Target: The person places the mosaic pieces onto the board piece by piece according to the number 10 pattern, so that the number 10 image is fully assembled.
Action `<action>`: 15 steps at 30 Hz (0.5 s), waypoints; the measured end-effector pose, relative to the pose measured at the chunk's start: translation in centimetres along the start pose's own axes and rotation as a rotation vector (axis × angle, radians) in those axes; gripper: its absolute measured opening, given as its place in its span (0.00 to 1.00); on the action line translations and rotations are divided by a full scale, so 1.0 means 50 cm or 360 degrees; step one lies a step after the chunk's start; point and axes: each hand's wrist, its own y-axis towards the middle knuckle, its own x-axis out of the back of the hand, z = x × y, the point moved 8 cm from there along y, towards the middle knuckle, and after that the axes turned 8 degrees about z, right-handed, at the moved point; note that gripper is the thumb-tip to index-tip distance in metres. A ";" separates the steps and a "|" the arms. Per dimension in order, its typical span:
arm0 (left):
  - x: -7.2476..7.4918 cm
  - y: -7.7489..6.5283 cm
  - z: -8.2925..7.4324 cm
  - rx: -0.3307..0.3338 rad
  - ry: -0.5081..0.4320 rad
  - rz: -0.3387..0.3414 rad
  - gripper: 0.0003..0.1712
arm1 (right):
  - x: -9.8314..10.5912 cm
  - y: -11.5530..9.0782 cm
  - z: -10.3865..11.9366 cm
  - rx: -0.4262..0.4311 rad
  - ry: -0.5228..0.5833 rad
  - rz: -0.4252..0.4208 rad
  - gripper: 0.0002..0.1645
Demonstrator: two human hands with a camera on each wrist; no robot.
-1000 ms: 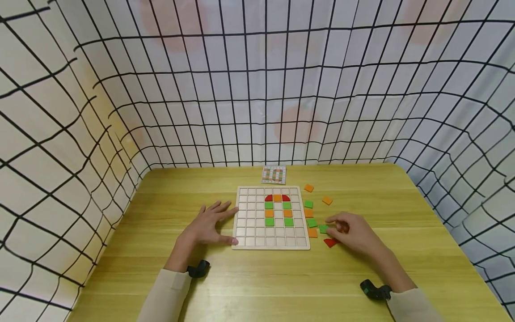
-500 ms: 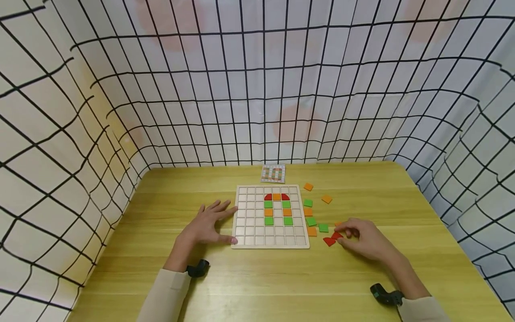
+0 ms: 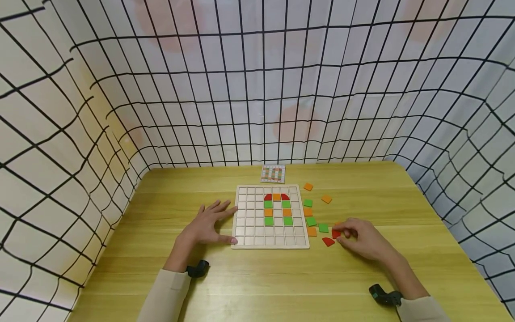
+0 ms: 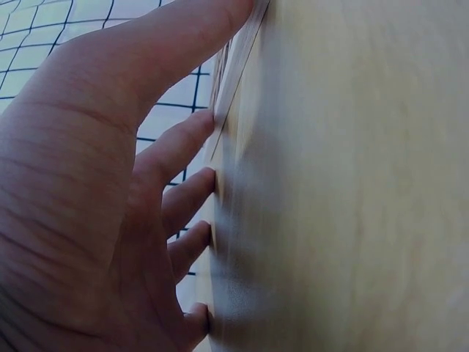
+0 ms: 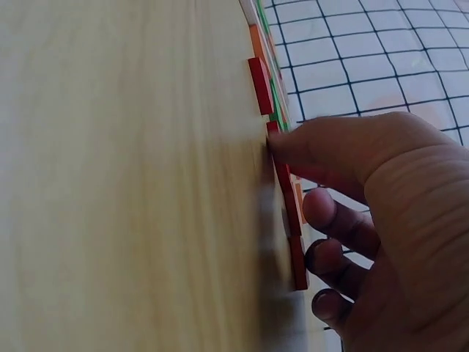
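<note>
My left hand (image 3: 206, 226) lies spread at the left edge of the pale wooden grid board (image 3: 250, 232), its thumb on the lower corner and a fingertip at the side. In the left wrist view the fingers (image 4: 192, 194) are extended to the tabletop. Set in the board's grid is an arch of green, orange and red tiles. Right of the board, my right hand (image 3: 362, 239) pinches a red tile (image 3: 335, 234) at the table between thumb and forefinger; the hand partly hides it. A red quarter-round tile (image 3: 328, 242) lies just left of the thumb.
Loose green tiles (image 3: 323, 228) and orange tiles (image 3: 312, 231) line the board's right side. Two more orange tiles lie farther back, one being an orange tile (image 3: 327, 199). A printed pattern card (image 3: 273, 173) sits behind the board. Grid-patterned curtain (image 3: 257, 89) encloses the table.
My right hand has moved right from a green tile to the red tile, which has turned slightly. The red quarter-round tile shifted a little. The left hand stays in place.
</note>
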 end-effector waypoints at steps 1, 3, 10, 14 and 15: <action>0.000 0.000 0.000 0.0002 -0.0001 0.0002 0.59 | -0.001 0.000 -0.001 -0.0005 -0.0013 0.0003 0.13; 0.000 0.000 0.000 0.0003 -0.0003 0.0004 0.59 | -0.002 0.000 -0.004 -0.0024 -0.0036 -0.0005 0.13; 0.001 -0.001 -0.001 0.0003 -0.0005 0.0004 0.60 | -0.005 0.005 -0.002 -0.0027 -0.0081 -0.0031 0.12; 0.002 -0.002 -0.002 0.0000 -0.0013 0.0002 0.59 | -0.006 0.008 -0.001 -0.0028 -0.0084 -0.0035 0.10; 0.002 -0.002 -0.002 0.0000 -0.0014 0.0002 0.59 | -0.007 0.008 -0.001 -0.0032 -0.0082 -0.0033 0.09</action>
